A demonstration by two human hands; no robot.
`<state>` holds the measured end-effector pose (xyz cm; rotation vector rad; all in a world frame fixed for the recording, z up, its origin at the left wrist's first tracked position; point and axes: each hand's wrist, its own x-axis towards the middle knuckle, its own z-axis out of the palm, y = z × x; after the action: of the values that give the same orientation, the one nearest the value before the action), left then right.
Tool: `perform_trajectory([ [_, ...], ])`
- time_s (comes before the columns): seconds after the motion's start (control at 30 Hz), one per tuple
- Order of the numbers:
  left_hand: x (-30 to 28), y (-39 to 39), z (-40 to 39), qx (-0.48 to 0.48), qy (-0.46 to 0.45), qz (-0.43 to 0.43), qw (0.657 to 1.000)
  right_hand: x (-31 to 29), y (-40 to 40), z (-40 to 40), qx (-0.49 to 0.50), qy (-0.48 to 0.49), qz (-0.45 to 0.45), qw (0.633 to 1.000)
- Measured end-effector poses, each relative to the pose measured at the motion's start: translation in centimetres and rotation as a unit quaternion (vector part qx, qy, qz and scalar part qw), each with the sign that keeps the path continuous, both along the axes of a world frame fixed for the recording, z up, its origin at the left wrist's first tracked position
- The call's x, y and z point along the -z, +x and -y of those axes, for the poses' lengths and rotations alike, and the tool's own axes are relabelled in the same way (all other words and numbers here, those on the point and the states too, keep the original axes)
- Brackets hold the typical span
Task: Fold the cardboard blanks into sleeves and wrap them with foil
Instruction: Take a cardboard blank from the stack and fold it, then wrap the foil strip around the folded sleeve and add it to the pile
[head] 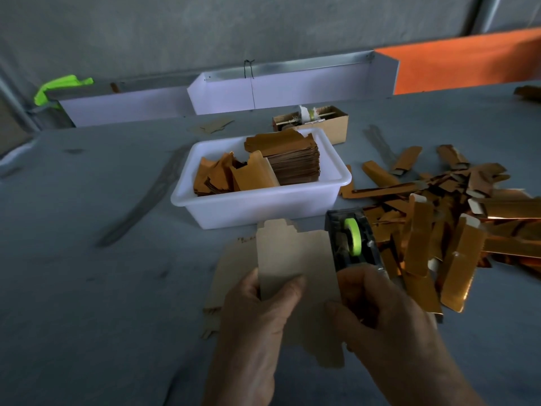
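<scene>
Two hands worked at table's near edge: left hand (260, 306) pinched folded cardboard blank (295, 259) w/ thumb on top, right hand (377, 312) gripped tape dispenser (351, 241) beside it, white tub (257, 206) just behind.

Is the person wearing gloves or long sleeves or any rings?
No. Both the left hand and the right hand are bare, with no gloves. No rings or watch show, and the forearms are bare too, with no sleeves as far as the picture reaches.

no readable text, labels, brands or numbers on anything in view
</scene>
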<state>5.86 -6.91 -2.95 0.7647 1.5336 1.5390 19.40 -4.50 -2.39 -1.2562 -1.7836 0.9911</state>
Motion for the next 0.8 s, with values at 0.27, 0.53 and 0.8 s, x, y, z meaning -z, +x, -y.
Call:
perform_trajectory([
  [0.27,0.2,0.7,-0.1,-0.010,-0.012,0.000,1.000,0.3,-1.7,1.7,-0.038,0.197,0.067,0.977],
  [0.53,-0.3,1.0,0.2,0.068,0.022,0.012,0.997,0.1,-2.1,1.7,-0.048,0.192,0.090,0.976],
  [0.8,-0.2,0.0,0.4,0.160,0.050,-0.023,0.986,-1.1,0.6,0.2,0.030,0.008,-0.047,0.998],
])
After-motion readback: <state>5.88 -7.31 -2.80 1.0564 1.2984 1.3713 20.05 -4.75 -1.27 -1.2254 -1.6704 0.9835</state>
